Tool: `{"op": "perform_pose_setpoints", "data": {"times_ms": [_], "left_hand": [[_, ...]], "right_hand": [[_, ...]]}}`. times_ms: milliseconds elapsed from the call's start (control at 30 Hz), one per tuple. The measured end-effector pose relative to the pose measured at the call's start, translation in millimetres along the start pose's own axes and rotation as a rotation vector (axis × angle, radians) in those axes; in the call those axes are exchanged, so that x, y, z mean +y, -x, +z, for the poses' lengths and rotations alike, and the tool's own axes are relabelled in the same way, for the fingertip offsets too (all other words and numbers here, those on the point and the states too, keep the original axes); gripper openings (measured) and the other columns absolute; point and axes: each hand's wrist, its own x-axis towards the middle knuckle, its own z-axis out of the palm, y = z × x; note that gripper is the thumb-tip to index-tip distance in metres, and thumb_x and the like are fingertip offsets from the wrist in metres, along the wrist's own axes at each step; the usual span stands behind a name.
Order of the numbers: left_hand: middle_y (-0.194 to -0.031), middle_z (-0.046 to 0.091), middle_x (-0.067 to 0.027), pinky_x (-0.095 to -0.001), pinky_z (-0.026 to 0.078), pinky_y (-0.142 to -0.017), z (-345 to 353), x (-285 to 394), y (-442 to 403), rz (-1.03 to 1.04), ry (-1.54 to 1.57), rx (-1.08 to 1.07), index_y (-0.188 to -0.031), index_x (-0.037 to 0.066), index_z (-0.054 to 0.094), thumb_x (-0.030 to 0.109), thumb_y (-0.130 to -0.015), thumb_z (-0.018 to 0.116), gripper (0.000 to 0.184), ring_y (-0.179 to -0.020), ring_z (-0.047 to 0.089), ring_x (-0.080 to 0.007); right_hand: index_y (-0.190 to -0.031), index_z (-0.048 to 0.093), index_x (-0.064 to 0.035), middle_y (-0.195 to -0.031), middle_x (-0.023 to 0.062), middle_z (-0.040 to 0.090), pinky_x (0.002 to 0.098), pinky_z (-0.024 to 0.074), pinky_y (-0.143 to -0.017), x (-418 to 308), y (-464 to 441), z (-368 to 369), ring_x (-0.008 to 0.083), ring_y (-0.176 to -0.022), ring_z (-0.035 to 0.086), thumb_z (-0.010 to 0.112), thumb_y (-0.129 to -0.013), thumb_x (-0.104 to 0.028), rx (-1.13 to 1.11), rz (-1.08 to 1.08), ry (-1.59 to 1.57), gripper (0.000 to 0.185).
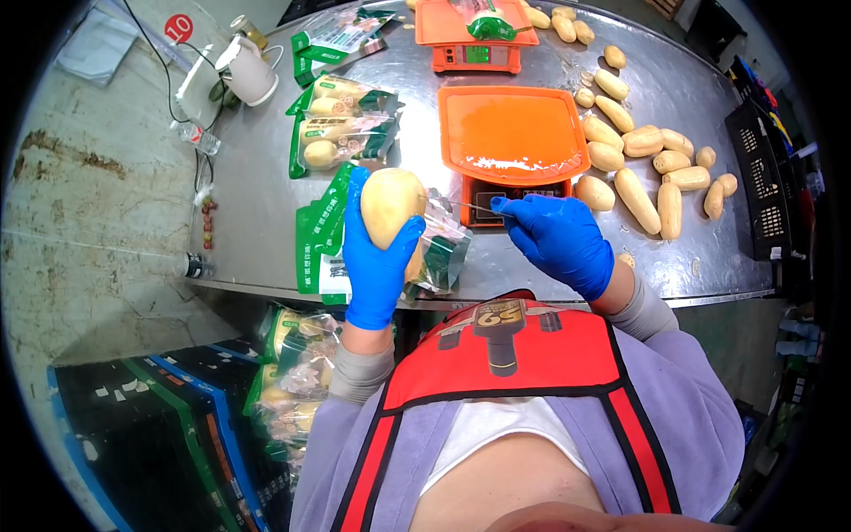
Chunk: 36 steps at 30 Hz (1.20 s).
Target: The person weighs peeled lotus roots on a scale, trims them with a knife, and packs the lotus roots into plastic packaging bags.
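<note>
My left hand (379, 266), in a blue glove, is closed around a thick, pale lotus root piece (390, 206) and holds it above the table's front edge. Beneath it lies a green-and-clear plastic bag (321, 239), partly hidden by the hand. My right hand (558, 244), also gloved in blue, grips a small knife (465, 206) whose thin blade points left toward the lotus root. Blade and root look close; whether they touch I cannot tell. Just behind the knife stands an orange scale (514, 133) with a wet, bare pan.
Several lotus root pieces (638, 199) lie on the metal table (257, 208) at right. Filled bags (341, 137) are at left. A second orange scale (474, 55) bears a bag at the back. A kettle (246, 71) stands by the wall; a black crate (758, 182) edges the right.
</note>
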Motion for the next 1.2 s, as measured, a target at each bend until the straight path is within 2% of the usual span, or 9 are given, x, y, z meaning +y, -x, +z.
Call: {"op": "perform_pose_setpoints", "data": {"times_ms": [200, 367, 467, 533, 667, 767, 867, 1067, 1200], "left_hand": [[-0.135, 0.040, -0.0142, -0.0338, 0.037, -0.101, -0.5, 6.8, 1.1, 0.016, -0.043, -0.032, -0.139, 0.000, 0.029, 0.010, -0.072, 0.073, 0.081, -0.120, 0.044, -0.0226], [-0.133, 0.043, -0.0140, -0.0332, 0.039, -0.098, -7.7, -5.8, -2.8, 0.003, 0.024, -0.063, -0.138, -0.001, 0.031, 0.010, -0.074, 0.071, 0.076, -0.119, 0.046, -0.0218], [-0.126, 0.049, -0.0137, -0.0332, 0.044, -0.093, -15.4, -11.8, -5.2, -0.181, 0.263, -0.053, -0.134, 0.000, 0.036, 0.013, -0.078, 0.066, 0.065, -0.112, 0.051, -0.0223], [-0.119, 0.053, -0.0136, -0.0335, 0.048, -0.087, -19.1, -11.5, -3.2, -0.434, 0.637, -0.120, -0.130, 0.001, 0.040, 0.017, -0.082, 0.061, 0.054, -0.104, 0.056, -0.0231], [-0.116, 0.055, -0.0132, -0.0345, 0.051, -0.083, -15.0, -5.0, 0.3, -0.527, 0.780, -0.156, -0.128, 0.002, 0.042, 0.019, -0.084, 0.058, 0.050, -0.100, 0.059, -0.0238], [-0.115, 0.056, -0.0169, -0.0392, 0.051, -0.083, -11.2, -7.8, 2.0, -0.523, 0.680, -0.113, -0.129, 0.001, 0.043, 0.033, -0.085, 0.056, 0.055, -0.096, 0.060, -0.0289], [-0.115, 0.057, -0.0163, -0.0389, 0.051, -0.083, -14.0, -18.6, 1.2, -0.563, 0.687, -0.096, -0.129, 0.002, 0.043, 0.036, -0.089, 0.051, 0.053, -0.096, 0.060, -0.0281], [-0.117, 0.056, -0.0159, -0.0394, 0.050, -0.085, -14.7, -27.1, -0.1, -0.583, 0.729, -0.009, -0.129, 0.003, 0.044, 0.039, -0.094, 0.043, 0.050, -0.100, 0.059, -0.0277], [-0.115, 0.057, -0.0122, -0.0342, 0.051, -0.083, -14.8, -14.3, 0.5, -0.602, 0.752, -0.037, -0.125, 0.002, 0.046, 0.028, -0.091, 0.053, 0.043, -0.100, 0.059, -0.0221]], "right_hand": [[-0.090, 0.061, -0.0102, -0.071, 0.0104, 0.059, 0.0391, 0.0475, -0.055, -0.8, -1.5, -10.1, 0.0298, -0.063, 0.060, 0.057, -0.082, -0.016, -0.167, -0.011, 0.074, 0.011], [-0.097, 0.063, -0.0120, -0.070, 0.0095, 0.059, 0.0369, 0.0477, -0.055, -0.5, 5.3, -17.4, 0.0284, -0.063, 0.060, 0.059, -0.081, -0.014, -0.146, -0.076, -0.012, 0.017], [-0.104, 0.063, -0.0127, -0.070, 0.0088, 0.058, 0.0354, 0.0473, -0.055, -1.9, 8.2, -12.4, 0.0268, -0.063, 0.059, 0.061, -0.080, -0.009, -0.141, -0.080, -0.087, 0.024], [-0.107, 0.063, -0.0123, -0.071, 0.0088, 0.058, 0.0349, 0.0472, -0.056, 1.4, 5.7, -7.3, 0.0263, -0.063, 0.059, 0.060, -0.080, -0.008, -0.004, -0.059, -0.127, 0.027], [-0.109, 0.061, -0.0121, -0.073, 0.0089, 0.058, 0.0346, 0.0470, -0.056, -3.8, 0.4, -6.0, 0.0261, -0.064, 0.059, 0.060, -0.080, -0.007, 0.051, -0.052, -0.149, 0.029], [-0.109, 0.061, -0.0122, -0.074, 0.0088, 0.058, 0.0344, 0.0473, -0.057, -4.3, -6.4, -1.1, 0.0259, -0.066, 0.060, 0.060, -0.081, -0.008, 0.062, -0.047, -0.059, 0.029], [-0.107, 0.061, -0.0123, -0.073, 0.0085, 0.057, 0.0351, 0.0469, -0.057, -6.7, -10.2, 5.1, 0.0262, -0.065, 0.059, 0.060, -0.081, -0.010, 0.088, -0.041, -0.017, 0.027], [-0.107, 0.059, -0.0124, -0.071, 0.0086, 0.055, 0.0367, 0.0455, -0.054, -16.5, -3.0, 4.5, 0.0273, -0.062, 0.057, 0.062, -0.080, -0.012, -0.177, -0.112, 0.162, 0.027], [-0.106, 0.059, -0.0120, -0.070, 0.0091, 0.055, 0.0368, 0.0456, -0.054, -5.0, -9.4, 11.2, 0.0275, -0.061, 0.057, 0.062, -0.079, -0.011, 0.071, -0.091, 0.026, 0.027]]}}
